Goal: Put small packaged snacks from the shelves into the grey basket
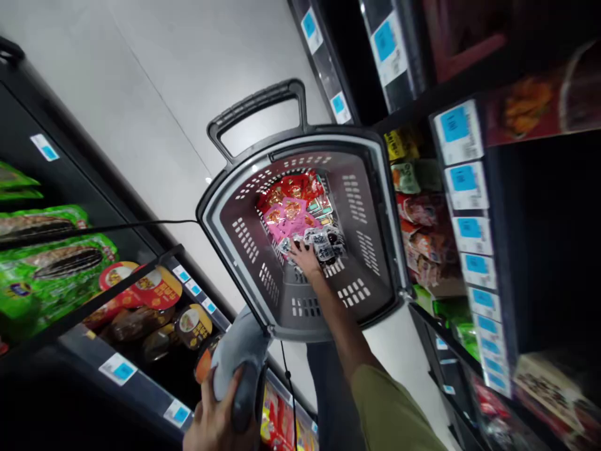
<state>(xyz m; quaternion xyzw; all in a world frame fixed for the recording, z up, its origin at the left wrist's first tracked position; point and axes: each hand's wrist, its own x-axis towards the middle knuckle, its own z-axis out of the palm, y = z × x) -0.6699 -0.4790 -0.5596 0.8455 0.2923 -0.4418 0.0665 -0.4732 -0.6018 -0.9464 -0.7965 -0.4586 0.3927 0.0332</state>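
Note:
My right hand (306, 258) reaches down into a grey shopping basket (300, 316), its fingers apart against a clear packet with black and white print (323, 244). Whether the fingertips grip that packet is hard to see. Pink packets (287, 214) and red packets (293, 186) lie beyond it at the bottom of the basket. At the lower left, my left hand (218, 410) rests over my bent knee (241, 344) in pale blue cloth, thumb and forefinger spread.
The basket's black handle (260, 103) stands toward the far side. Shelves with green snack bags (51, 263) and red-lidded tubs (154, 287) line the left. Price labels (457, 131) edge the shelves on the right. A thin black cord (154, 222) crosses to the basket. Pale floor (141, 113) runs between.

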